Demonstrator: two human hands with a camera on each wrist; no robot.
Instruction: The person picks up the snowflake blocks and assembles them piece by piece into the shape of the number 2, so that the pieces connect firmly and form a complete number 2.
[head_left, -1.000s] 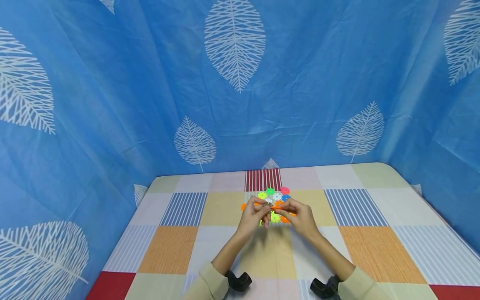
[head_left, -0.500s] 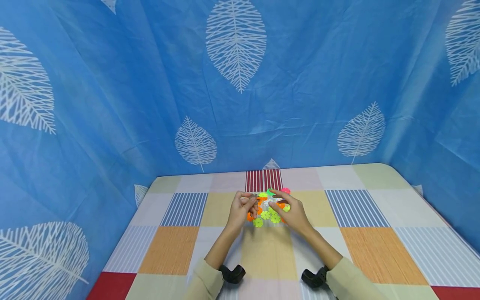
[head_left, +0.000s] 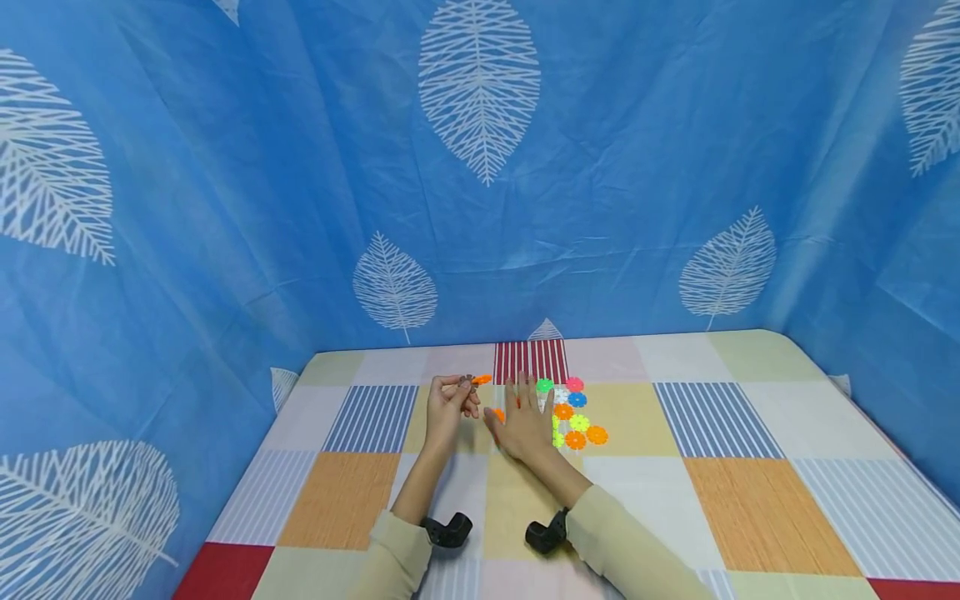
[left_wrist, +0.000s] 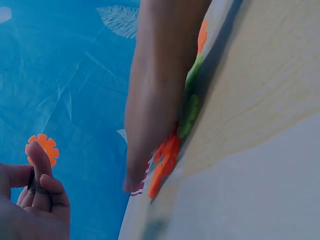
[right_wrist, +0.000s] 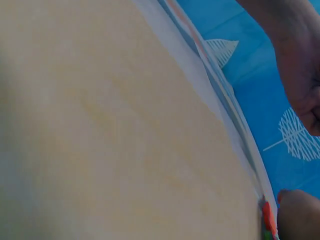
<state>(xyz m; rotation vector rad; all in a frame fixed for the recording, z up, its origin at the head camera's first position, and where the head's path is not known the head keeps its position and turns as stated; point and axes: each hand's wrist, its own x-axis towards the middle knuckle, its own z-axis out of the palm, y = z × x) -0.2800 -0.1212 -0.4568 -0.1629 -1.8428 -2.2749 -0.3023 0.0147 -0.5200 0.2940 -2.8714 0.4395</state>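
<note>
My left hand (head_left: 446,412) is raised left of a cluster of notched, flower-shaped plastic discs. Between thumb and fingers it pinches a dark grey disc (head_left: 468,382) with an orange disc (head_left: 482,380) joined to it. The left wrist view shows that orange disc (left_wrist: 48,149) beyond the thumb. My right hand (head_left: 527,429) lies over the cluster's left part, palm down with fingers straight and spread, hiding some discs. Right of it lie a green disc (head_left: 545,385), a pink disc (head_left: 574,384), a blue disc (head_left: 577,400) and a yellow-green disc (head_left: 580,423).
More orange discs (head_left: 597,435) lie at the cluster's right edge. A patchwork-patterned cloth (head_left: 735,500) covers the table. Behind and at both sides hangs a blue curtain (head_left: 600,167) with white leaf prints. Each wrist wears a black camera (head_left: 450,530).
My left hand has carried the joined grey and orange discs leftward, away from my right hand. My right hand has let go of them, moved left and flattened over the loose discs.
</note>
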